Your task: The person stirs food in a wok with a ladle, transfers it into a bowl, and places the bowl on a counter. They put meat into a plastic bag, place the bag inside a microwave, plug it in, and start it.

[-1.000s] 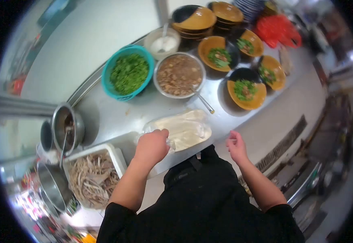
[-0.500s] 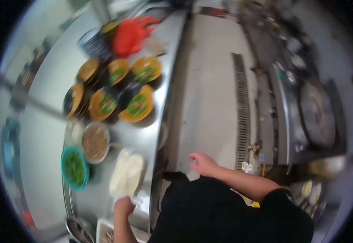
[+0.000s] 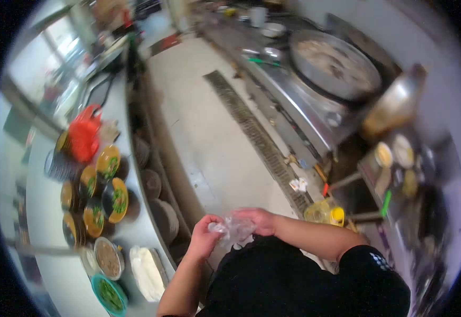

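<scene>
Both of your hands meet just in front of your torso. Your left hand [image 3: 204,236] pinches one side of a crumpled piece of clear plastic [image 3: 234,227], and your right hand [image 3: 261,220] curls over the other side, so each is closed on it. The blur keeps me from telling whether it is a thin bag or a glove. It sits above the floor [image 3: 214,142], well apart from the worktop [image 3: 132,238] on your left and from the big pan [image 3: 333,63] on the range to your right.

Several things could go wrong from here:

- **Tearing:** The film looks thin and bunched. If your hands pull against each other, it could tear or stretch out of shape.
- **Dropping:** With only fingertips on it, a loose pinch could let it fall to the floor, where it would be unfit to go near food.
- **Knocking the food:** The worktop lies at the very edge of your view. The white bag [image 3: 147,272] rests close to its near edge, beside the metal bowl [image 3: 108,258] and the teal basket [image 3: 109,295] of greens. Your left elbow is near that corner, and a careless swing could nudge the bag off.
- **The filled bowls:** The yellow bowls [image 3: 115,199] stand tightly together further along, so a bump there could spread from one to the next.
</scene>
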Demonstrator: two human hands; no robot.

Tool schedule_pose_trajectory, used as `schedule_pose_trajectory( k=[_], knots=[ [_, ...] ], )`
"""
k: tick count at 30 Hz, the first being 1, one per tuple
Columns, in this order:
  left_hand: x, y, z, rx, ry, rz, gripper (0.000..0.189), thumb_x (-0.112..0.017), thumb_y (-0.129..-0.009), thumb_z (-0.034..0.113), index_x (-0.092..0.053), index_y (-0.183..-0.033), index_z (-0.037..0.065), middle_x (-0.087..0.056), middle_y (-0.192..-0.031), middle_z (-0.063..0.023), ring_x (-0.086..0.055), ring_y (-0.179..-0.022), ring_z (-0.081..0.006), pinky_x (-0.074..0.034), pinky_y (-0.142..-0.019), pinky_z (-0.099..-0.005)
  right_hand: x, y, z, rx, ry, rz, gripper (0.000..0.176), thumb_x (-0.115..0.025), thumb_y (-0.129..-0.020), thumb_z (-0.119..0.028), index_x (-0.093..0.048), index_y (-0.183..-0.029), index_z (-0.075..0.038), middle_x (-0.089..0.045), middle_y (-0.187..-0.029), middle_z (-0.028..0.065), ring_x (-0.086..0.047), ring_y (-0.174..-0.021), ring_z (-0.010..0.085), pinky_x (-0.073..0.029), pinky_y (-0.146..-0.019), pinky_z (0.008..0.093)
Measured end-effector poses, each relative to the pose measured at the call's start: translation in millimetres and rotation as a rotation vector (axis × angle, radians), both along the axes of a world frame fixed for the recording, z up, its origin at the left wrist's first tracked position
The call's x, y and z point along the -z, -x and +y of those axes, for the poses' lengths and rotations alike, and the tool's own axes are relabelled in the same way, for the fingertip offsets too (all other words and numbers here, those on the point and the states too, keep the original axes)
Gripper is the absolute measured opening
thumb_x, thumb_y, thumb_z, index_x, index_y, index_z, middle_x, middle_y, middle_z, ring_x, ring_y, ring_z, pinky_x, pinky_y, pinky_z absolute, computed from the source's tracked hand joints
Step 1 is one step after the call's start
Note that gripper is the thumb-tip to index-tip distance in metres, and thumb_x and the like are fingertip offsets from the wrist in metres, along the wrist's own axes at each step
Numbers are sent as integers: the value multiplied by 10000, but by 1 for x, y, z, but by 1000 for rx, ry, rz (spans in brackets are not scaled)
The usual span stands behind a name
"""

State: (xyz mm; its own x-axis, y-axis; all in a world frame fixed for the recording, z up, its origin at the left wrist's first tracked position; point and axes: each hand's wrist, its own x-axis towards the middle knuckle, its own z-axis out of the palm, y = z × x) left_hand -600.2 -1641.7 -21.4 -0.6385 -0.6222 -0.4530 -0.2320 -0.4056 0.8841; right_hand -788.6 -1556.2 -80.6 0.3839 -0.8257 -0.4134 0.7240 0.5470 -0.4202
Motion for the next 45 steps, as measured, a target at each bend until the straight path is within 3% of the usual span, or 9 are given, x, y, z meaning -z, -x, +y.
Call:
schedule_pose_trajectory(
  k=[5, 8, 11, 16, 21, 25, 31, 34, 45],
  knots=[
    [50, 47, 51, 329, 238, -54, 298, -576, -711, -37, -498, -991, 32, -546, -860, -37, -533, -683, -118, -455, -596, -245, -8, -14, 127, 458, 18, 311, 461, -575, -871, -181, -434, -1297, -77, -509, -1200, 82, -526, -1077, 209, -476, -843, 371],
    [87, 71, 110, 597, 263, -49, 346, -524, -711, -56, -462, -1043, 18, -527, -956, -95, -533, -835, -154, -466, -696, -272, -2, -43, 199, 416, 176, 1470, 734, -738, -703, -217, -382, -1328, -70, -407, -1316, 144, -422, -1202, 288, -381, -982, 363],
    [74, 80, 185, 864, 351, -39, 383, -516, -725, -49, -438, -1093, 20, -496, -1061, -142, -508, -981, -200, -464, -798, -317, -54, -76, 276, 512, 28, 1582, 788, -744, -626, -148, -375, -1322, -97, -410, -1282, 204, -402, -1208, 341, -362, -1006, 365],
    [66, 100, 304, 1075, -251, 2, 418, -543, -806, -6, -397, -1197, 19, -508, -1135, -150, -535, -1037, -255, -486, -840, -380, -21, -111, 395, 701, -161, 1980, 713, -695, -690, -140, -375, -1327, -148, -323, -1377, 176, -412, -1205, 369, -392, -979, 412],
    [45, 155, 453, 1370, -419, -168, 345, -529, -845, 47, -458, -1181, 18, -520, -1157, -132, -563, -1020, -254, -484, -870, -394, 11, -94, 536, 1068, -453, 1981, 448, -610, -720, -76, -537, -1154, -155, -510, -1177, 169, -539, -1045, 357, -472, -866, 402],
    [62, 161, 594, 1621, 116, -86, 439, -595, -810, 36, -429, -1216, 18, -480, -1197, -143, -589, -950, -225, -502, -718, -324, 28, -125, 684, 1428, -860, 1728, 235, -608, -724, -84, -597, -959, -88, -593, -969, 151, -586, -900, 319, -487, -781, 398],
    [69, 134, 804, 1910, -36, -121, 486, -631, -780, 17, -416, -1216, 13, -495, -1168, -147, -586, -830, -173, -491, -659, -278, 26, -182, 877, 2081, -1102, 914, 107, -575, -757, -67, -621, -850, -38, -640, -758, 157, -620, -639, 259, -497, -600, 362],
    [86, 125, 885, 1976, -79, 90, 227, -577, -797, -25, -516, -1013, 3, -594, -894, -78, -584, -809, -154, -485, -645, -262, 37, -197, 925, 1898, -1225, 1212, 134, -593, -755, -106, -633, -878, -71, -636, -846, 156, -614, -736, 318, -494, -690, 390],
    [103, 138, 1190, 2147, 6, -314, 157, -488, -864, 63, -577, -983, 10, -618, -859, -50, -595, -679, -129, -466, -567, -253, 10, -232, 1145, 1800, -1366, 1766, 491, -633, -741, -175, -473, -1197, -88, -475, -1170, 177, -506, -1029, 400, -468, -813, 456]
  ],
)
